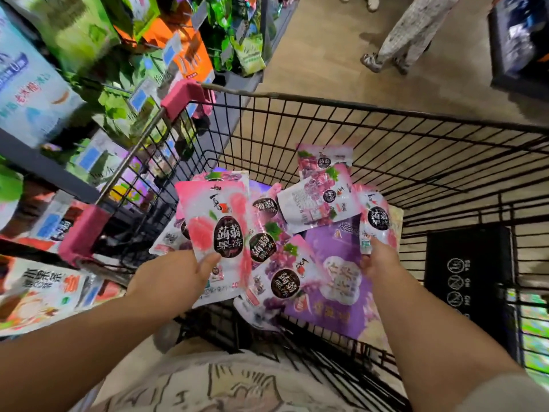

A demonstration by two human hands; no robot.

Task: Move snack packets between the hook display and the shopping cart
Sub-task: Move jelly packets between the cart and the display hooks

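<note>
My left hand (175, 278) grips a pink peach jelly packet (217, 227) by its lower edge, holding it upright over the black wire shopping cart (386, 138). My right hand (378, 260) pinches the bottom of a second pink jelly packet (377, 218) on the cart's right side. Inside the cart lie several purple grape jelly packets (315, 200) and a large purple bag (338, 275). The hook display (124, 93) with hanging green, orange and blue packets stands to the left.
The cart's pink handle ends (184, 98) sit against the display. Lower-left shelf holds red and white snack bags (38, 292). Another person's legs (407, 37) stand on the wooden floor ahead. A dark stand (523, 43) is at the top right.
</note>
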